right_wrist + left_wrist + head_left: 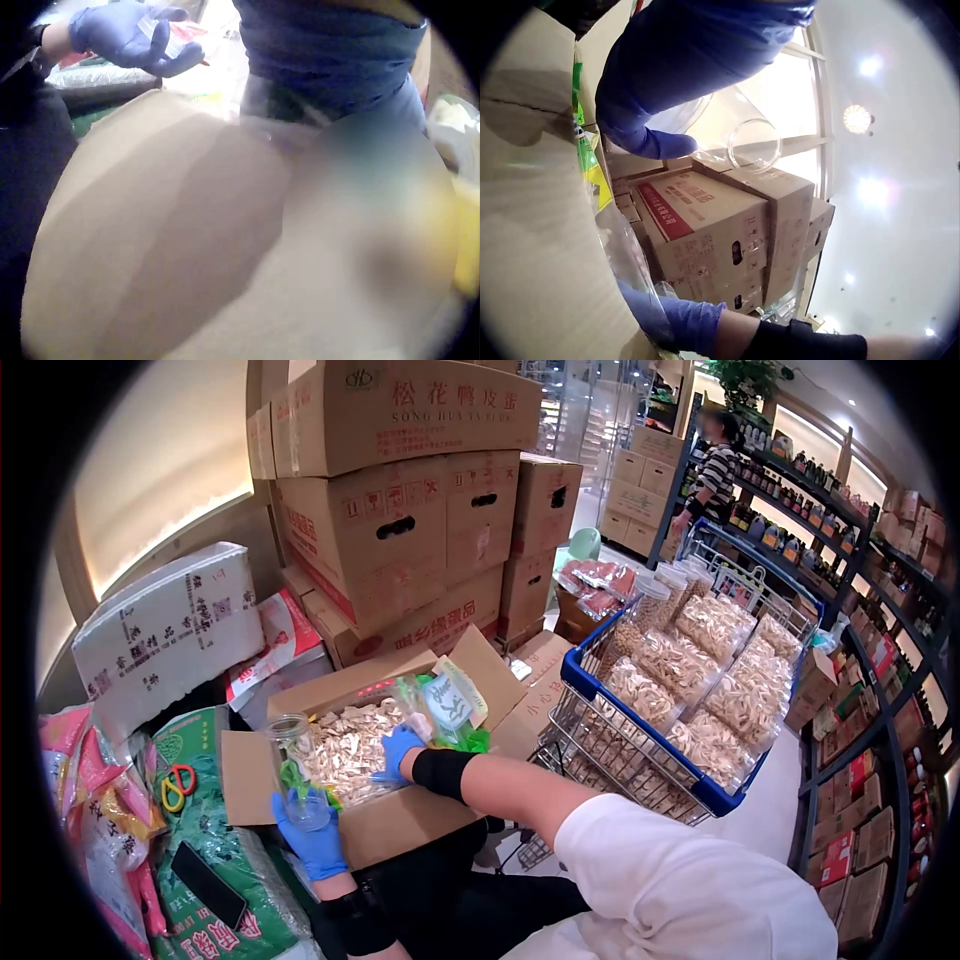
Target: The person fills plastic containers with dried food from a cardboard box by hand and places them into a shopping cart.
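Right: left hand [310, 838] has its fingers curled round a clear plastic cup [309, 810], grip narrowed to the cup's width, just off the near-left corner of the open carton [405, 825]. Right hand [403, 752] reaches in near the carton's right edge, at the dried slices [350, 748]; its fingertips are partly hidden, so cannot tell how wide the grip is or whether it holds any. Slices lie loose, spread across the carton's inside. Clear jar [288, 732] by the left edge, toward the far-left corner. Clear-and-green packaging [447, 708] near the far-right corner, just beyond the right hand. Outward: red-and-yellow scissors [178, 788] and a black flat object [208, 885] on a green sack [200, 850], left side. Stacked boxes [400, 575] past the far edge. Shopping cart [650, 745] to the right, loaded with bagged slices [745, 700].
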`<control>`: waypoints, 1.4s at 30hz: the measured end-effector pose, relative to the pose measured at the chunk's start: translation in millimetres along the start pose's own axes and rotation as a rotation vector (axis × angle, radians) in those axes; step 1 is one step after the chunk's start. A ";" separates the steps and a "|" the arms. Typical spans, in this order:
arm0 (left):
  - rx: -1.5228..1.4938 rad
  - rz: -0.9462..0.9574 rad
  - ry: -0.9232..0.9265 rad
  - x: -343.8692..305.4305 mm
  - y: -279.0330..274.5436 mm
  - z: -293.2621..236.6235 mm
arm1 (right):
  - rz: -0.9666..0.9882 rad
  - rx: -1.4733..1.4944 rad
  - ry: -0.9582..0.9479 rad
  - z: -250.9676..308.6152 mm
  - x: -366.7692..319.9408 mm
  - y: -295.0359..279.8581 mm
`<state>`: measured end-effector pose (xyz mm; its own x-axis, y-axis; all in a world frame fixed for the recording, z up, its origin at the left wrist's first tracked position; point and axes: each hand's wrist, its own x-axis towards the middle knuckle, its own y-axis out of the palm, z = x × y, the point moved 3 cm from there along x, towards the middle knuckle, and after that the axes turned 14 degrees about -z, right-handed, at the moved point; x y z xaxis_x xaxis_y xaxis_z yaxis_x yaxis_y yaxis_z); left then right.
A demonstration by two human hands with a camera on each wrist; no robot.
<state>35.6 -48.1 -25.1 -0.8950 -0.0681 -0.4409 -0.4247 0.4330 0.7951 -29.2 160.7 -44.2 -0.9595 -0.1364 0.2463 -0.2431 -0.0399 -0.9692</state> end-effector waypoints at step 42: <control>0.121 -0.026 -0.001 -11.5 7.9 9.8 | 0.806 0.064 -0.225 -12.5 18.6 4.5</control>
<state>43.8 -35.1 -17.9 -0.8837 -0.0799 -0.4613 -0.4281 0.5367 0.7272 -50.0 170.4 -44.0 -0.7831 -0.3407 -0.5203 0.5203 0.0996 -0.8482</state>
